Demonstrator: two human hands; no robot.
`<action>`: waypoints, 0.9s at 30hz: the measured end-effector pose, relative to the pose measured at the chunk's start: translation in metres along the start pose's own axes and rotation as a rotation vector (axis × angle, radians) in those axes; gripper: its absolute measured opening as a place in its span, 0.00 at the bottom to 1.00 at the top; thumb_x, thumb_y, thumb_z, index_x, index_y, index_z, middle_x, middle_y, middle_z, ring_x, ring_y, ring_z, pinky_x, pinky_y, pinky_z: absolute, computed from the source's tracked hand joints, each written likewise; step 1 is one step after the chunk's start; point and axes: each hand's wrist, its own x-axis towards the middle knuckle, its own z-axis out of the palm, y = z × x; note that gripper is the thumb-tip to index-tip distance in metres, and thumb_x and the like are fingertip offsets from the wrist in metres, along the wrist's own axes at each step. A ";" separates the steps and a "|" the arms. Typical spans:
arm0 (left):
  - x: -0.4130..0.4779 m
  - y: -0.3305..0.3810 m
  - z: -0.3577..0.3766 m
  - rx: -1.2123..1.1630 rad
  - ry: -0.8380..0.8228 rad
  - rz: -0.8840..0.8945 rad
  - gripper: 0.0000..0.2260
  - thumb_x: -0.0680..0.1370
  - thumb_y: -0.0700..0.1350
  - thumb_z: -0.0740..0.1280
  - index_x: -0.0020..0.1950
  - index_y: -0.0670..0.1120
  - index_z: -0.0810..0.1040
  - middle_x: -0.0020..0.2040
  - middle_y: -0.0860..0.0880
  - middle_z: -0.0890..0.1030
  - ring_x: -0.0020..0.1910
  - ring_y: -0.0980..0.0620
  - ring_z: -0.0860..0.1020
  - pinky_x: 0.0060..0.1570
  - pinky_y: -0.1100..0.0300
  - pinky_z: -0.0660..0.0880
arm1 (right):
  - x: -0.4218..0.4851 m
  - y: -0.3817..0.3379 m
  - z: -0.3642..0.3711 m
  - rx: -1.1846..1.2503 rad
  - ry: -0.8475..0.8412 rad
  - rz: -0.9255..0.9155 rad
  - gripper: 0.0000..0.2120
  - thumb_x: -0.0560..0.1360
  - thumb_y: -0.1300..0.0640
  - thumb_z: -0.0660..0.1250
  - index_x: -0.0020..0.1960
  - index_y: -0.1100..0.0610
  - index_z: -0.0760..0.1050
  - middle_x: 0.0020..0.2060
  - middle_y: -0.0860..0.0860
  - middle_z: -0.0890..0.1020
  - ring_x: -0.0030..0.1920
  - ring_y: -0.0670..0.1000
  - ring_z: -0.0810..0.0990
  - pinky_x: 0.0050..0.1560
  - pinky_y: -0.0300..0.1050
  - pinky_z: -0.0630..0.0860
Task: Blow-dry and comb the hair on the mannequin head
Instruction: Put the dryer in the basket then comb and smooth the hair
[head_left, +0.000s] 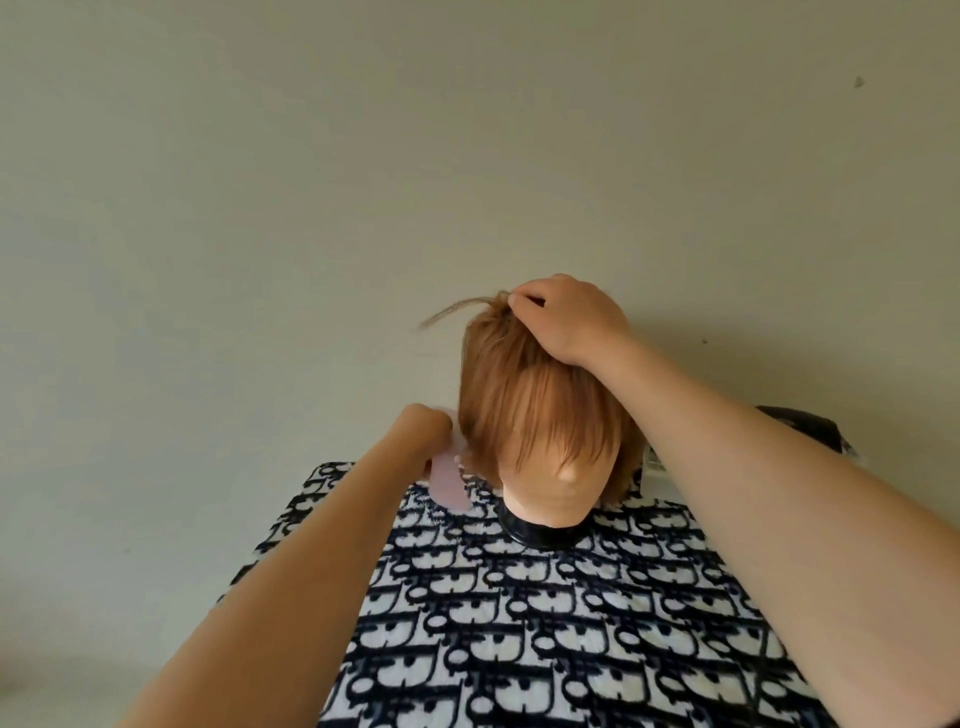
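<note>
Head view: your left hand (422, 434) grips the pink comb (450, 487) beside the mannequin head (563, 480), which stands at the patterned cloth's (519, 634) far edge. Your right hand (567, 319) pinches its top hair (519, 395).

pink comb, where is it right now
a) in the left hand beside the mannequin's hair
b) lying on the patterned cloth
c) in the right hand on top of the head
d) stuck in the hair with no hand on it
A: the left hand grips the pink comb at the side of the hair, while the right hand pinches hair on top.
</note>
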 end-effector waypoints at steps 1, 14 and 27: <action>0.011 -0.018 0.012 0.068 -0.030 -0.027 0.09 0.81 0.44 0.60 0.42 0.43 0.72 0.27 0.50 0.74 0.34 0.51 0.70 0.44 0.62 0.69 | 0.001 0.001 0.000 0.002 0.008 0.000 0.21 0.81 0.41 0.53 0.62 0.43 0.81 0.65 0.49 0.79 0.63 0.56 0.77 0.61 0.53 0.74; -0.018 0.053 -0.074 -0.267 0.457 0.511 0.10 0.79 0.51 0.58 0.52 0.46 0.73 0.41 0.50 0.76 0.41 0.48 0.76 0.34 0.58 0.68 | 0.005 0.008 0.005 -0.006 0.036 -0.008 0.21 0.82 0.41 0.49 0.54 0.44 0.81 0.60 0.52 0.81 0.59 0.58 0.78 0.56 0.53 0.73; 0.010 -0.034 0.020 0.203 0.063 0.058 0.17 0.82 0.41 0.59 0.69 0.37 0.68 0.63 0.41 0.76 0.61 0.43 0.76 0.53 0.58 0.74 | -0.002 0.004 0.005 -0.015 0.053 0.023 0.20 0.83 0.45 0.50 0.47 0.47 0.80 0.56 0.52 0.80 0.56 0.59 0.78 0.59 0.55 0.74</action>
